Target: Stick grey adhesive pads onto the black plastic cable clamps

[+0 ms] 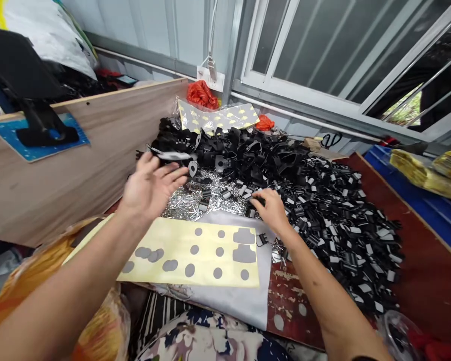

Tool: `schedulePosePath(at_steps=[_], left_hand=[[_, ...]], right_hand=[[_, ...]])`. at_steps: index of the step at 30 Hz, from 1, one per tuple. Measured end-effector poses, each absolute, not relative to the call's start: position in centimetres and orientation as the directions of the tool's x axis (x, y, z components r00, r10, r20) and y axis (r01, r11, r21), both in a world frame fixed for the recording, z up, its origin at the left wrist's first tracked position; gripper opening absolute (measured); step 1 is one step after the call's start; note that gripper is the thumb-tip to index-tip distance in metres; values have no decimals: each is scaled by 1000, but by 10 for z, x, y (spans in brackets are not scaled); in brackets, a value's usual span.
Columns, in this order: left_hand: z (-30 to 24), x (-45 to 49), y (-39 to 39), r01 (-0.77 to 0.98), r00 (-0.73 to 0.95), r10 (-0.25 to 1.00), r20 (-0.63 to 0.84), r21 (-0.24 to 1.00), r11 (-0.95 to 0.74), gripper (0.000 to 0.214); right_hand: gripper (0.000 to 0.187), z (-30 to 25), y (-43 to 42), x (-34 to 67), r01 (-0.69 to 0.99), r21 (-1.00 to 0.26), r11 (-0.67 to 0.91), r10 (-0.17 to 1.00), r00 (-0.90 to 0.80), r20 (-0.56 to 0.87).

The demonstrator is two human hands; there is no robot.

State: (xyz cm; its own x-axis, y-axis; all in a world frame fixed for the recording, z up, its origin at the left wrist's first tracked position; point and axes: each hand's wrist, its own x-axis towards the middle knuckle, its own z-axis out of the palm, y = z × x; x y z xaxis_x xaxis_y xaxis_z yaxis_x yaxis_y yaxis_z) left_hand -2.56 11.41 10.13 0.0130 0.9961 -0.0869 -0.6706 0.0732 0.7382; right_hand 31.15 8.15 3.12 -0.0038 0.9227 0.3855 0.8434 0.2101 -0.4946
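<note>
My left hand (150,185) is palm up with its fingers spread. Just beyond its fingertips is a black piece with a grey pad (173,156), blurred by motion; I cannot tell whether it touches the hand. Behind it lies a heap of larger black plastic parts (248,150). My right hand (273,210) pinches a small black clip (261,200), mostly hidden by the fingers, at the edge of a pile of small black clips with grey pads (346,235). Loose silvery metal pins (184,203) lie between the hands. Nearer me is a yellow backing sheet (161,235) with grey round stickers.
A wooden board (116,135) walls off the left side, with a black stand (41,100) on it. At the back are a bagged sticker sheet (218,118), a red bag (202,95) and black scissors (331,140). Grey cloth (261,296) covers part of the red-brown tabletop (295,296).
</note>
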Motion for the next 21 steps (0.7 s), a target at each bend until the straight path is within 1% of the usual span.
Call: schedulePosePath(at_steps=[1,2,3,4,5,6,7,8,9,11,14,16,18,21], left_hand=[[104,-25,117,-679,-56,995,-80,734,21,49],[102,-20,114,-660,-60,994,-91,751,29,46],[95,-11,106,-622,1,993,-117,777,92,43],[84,2,94,-563,131,978,-162,800,208,42],[68,17,80,-469,300,925,-233,808,356,42],[51,32,67,-353,458,830,-318,792,498,44],[34,44,56,-275,561,742,-368,762,586,46],[17,53,48,-236,609,694,-385,747,622,45],[3,58,43,-203,625,671,-400,746,634,44],[-16,56,43,-178,597,694,-401,778,603,42],[-26,40,54,-155,494,783,-378,848,507,40],[-26,34,59,-129,440,829,-346,889,440,36],[-24,37,58,-68,430,848,-309,926,372,32],[-22,52,48,31,479,841,-251,963,269,29]], right_hand=[[17,34,102,313,875,-446,189,900,27,434],[19,36,121,314,893,-422,159,885,61,462],[24,36,138,312,899,-419,131,875,94,475],[29,36,152,311,897,-428,112,870,120,478],[33,35,164,310,890,-444,103,868,137,477],[35,35,172,309,880,-464,102,867,150,475],[34,34,177,311,867,-487,103,865,163,475],[33,34,179,315,853,-512,104,861,181,476],[33,35,177,322,835,-541,100,855,206,476],[33,35,168,340,786,-613,80,839,279,468],[28,32,143,371,654,-756,16,788,457,412],[24,24,124,385,512,-859,-21,739,586,332],[22,16,105,392,341,-940,-27,706,672,223],[25,10,81,391,105,-994,-3,711,699,72]])
